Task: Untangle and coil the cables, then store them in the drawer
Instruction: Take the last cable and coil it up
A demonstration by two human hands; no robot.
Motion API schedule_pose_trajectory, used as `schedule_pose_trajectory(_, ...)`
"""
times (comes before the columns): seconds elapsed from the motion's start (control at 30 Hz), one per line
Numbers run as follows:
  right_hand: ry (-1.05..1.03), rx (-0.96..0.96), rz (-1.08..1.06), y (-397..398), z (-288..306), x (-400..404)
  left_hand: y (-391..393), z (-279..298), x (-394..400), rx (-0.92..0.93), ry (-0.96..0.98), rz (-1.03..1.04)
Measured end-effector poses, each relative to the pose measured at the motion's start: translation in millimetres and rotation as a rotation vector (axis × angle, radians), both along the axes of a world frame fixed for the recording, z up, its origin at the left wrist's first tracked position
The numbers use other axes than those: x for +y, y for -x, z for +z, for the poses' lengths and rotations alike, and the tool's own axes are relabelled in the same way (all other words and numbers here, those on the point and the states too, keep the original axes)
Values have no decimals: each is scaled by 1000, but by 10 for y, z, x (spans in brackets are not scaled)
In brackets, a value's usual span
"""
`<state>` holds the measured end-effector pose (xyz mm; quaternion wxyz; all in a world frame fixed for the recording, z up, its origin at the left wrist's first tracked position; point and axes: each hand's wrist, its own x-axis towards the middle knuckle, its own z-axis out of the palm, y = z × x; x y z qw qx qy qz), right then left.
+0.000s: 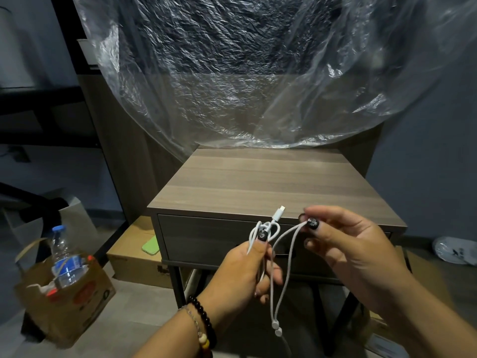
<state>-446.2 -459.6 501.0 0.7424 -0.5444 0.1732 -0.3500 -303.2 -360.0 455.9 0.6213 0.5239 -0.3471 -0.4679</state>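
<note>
White cable [285,257] hangs before the closed drawer [206,239], its bunched loops held in the left grip [247,270] at 9 o'clock, one strand pinched by the right grip [353,251].

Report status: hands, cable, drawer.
Left hand grips white cable bundle; right hand pinches one loop. Cable part tangled, uncoiled. Drawer shut; nothing blocking it.

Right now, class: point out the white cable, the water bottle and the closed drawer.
white cable [291,244]: head view, on the strand stretched between the hands.
water bottle [63,257]: head view, on its clear body above the paper bag.
drawer [206,236]: head view, on its closed front panel.
</note>
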Motion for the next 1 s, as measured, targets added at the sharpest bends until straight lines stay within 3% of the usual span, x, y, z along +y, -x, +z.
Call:
schedule_pose_trajectory(0.37,-113,-77,-283,-13,28,-141,-100,-85,67,-206,-119,-62)
schedule_pose_trajectory(0.6,-48,-98,-210,-34,24,-96,-125,-92,32,41,-30,24)
schedule_pose_trajectory(0.77,167,2,-34,-72,-41,83,-10,-126,21,82,-67,-48)
schedule_pose_trajectory(0.9,623,40,-251,-78,-27,179,41,-104,24,122,-84,-129)
schedule_pose_trajectory(1.0,668,-37,-339,-40,1,161,36,-67,52,159,-69,-212)
